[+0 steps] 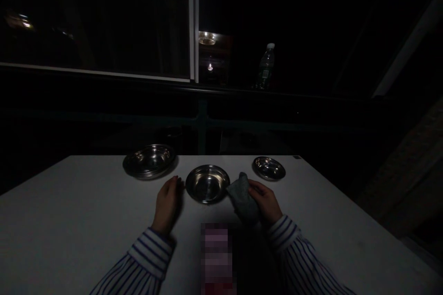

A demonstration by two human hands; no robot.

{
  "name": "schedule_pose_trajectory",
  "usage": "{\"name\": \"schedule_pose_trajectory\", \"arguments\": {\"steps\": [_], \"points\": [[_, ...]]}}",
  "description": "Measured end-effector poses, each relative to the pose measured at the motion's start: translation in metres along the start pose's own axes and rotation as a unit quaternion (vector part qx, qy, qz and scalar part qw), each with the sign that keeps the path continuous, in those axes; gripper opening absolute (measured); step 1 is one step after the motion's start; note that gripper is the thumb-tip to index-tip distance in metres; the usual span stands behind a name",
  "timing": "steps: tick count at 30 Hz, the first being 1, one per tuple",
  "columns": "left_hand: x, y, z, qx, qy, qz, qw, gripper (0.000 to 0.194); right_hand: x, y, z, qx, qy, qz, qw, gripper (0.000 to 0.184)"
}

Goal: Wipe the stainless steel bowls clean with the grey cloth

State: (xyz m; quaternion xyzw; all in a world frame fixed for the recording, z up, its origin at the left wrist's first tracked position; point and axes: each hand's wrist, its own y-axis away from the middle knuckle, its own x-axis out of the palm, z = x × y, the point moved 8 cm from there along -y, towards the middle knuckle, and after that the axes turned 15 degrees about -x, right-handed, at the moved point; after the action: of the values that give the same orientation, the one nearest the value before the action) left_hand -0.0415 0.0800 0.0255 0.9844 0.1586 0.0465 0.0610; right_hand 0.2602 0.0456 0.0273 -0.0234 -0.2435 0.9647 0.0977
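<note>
A shiny metal dish [207, 186] sits on the white table between my hands. My left hand [168, 205] is just left of its rim, fingers stretched forward and partly hidden behind the hand, holding nothing that shows. On the other side, my right hand [266, 199] pinches a grey-green cloth [243, 197], whose edge comes up to the right rim of the dish; whether it touches is hard to tell. A stack of metal dishes [149, 162] stands at the back left. Another metal dish [269, 168] lies at the back right.
The white table [86, 221] has its far edge just behind the dishes. Beyond it, a plastic bottle [266, 67] with a white cap stands on a dark ledge beside a window frame [192, 23]. A blurred-out patch covers the near middle. The surroundings are very dark.
</note>
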Motion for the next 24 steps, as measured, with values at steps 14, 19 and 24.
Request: {"name": "schedule_pose_trajectory", "arguments": {"steps": [14,19,24], "points": [[0.117,0.074,-0.04,0.085,-0.238,0.258,0.933,0.047,0.0,-0.001,0.019,-0.023,-0.066,-0.011,0.998,0.023],[0.153,0.085,-0.045,0.135,-0.266,0.324,0.898,0.034,0.001,-0.002,0.033,-0.058,-0.066,-0.011,0.996,0.02],[0.153,0.083,-0.048,0.137,-0.258,0.337,0.895,0.023,-0.003,-0.001,0.029,-0.052,-0.063,0.001,0.997,0.034]]}}
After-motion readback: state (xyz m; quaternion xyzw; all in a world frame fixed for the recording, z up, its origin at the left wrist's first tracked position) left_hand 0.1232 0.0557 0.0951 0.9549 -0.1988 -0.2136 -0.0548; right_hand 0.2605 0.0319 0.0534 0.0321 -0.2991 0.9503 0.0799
